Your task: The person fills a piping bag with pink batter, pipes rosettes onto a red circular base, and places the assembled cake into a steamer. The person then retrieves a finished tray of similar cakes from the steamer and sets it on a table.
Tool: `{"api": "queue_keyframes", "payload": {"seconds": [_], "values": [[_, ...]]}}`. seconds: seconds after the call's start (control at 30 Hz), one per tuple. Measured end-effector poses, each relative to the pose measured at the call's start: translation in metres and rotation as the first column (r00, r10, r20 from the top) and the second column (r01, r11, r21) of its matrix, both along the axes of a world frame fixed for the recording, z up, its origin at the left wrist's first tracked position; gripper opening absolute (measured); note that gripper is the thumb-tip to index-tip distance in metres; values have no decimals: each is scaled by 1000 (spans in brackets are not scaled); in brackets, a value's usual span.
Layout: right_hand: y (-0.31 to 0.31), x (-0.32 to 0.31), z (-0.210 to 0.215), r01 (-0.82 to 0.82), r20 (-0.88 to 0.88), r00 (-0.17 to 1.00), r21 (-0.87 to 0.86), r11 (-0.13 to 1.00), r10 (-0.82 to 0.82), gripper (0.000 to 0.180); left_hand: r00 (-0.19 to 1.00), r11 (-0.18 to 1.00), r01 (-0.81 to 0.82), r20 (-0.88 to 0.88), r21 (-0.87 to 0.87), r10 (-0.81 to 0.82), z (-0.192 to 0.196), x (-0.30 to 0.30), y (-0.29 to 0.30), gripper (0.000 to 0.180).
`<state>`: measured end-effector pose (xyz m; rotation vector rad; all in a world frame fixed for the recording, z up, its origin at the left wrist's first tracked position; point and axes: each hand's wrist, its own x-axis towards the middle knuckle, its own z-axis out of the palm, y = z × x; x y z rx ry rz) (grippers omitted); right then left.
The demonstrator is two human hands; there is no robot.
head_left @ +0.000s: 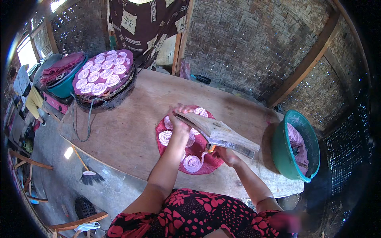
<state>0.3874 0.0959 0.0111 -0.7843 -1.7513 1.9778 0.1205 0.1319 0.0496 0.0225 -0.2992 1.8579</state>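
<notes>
A long wooden hand press (228, 135) with a metal-banded edge is held slantwise over a round magenta mat (202, 149). My left hand (180, 122) is closed round its upper left end. Beneath the press, my right hand (227, 156) is closed near its lower side, the fingers partly hidden. An orange nozzle (210, 148) pokes out under the wood beside my right fingers. From it a pink strand of dough runs down to a spiral coil (193, 163) at the mat's near edge. Several other pink coils lie on the mat, partly covered by my left arm and the press.
A green basin (286, 158) holding pink dough (297, 146) stands at the table's right end. At the far left, a magenta tray (127, 70) full of pink coils rests on a dark stack. Beside it is a teal tub (65, 90). A broom (91, 174) lies on the floor.
</notes>
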Motion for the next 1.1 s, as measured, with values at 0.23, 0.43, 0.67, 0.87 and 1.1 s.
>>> {"api": "queue_keyframes", "payload": {"seconds": [0.23, 0.43, 0.67, 0.87, 1.1], "values": [[10, -76, 17, -325, 310, 938, 625, 710, 156, 50, 999, 987, 39, -40, 157, -34, 39, -45, -20, 34], [-10, -102, 57, -226, 240, 963, 966, 123, -120, 28, 996, 976, 69, -74, 206, -54, 54, -52, -37, 37], [15, -31, 147, -405, -106, 908, -468, 786, 404, 76, 955, 1000, -27, -296, -3, 25, 76, -55, -15, 49], [49, 7, 163, -50, 443, 885, -214, 976, 143, 79, 932, 986, 92, -336, -140, -135, 60, -12, 63, 69], [43, -22, 134, -6, 640, 765, -102, 995, 71, 72, 976, 928, 187, -47, -323, -213, -30, -3, 73, 64]]}}
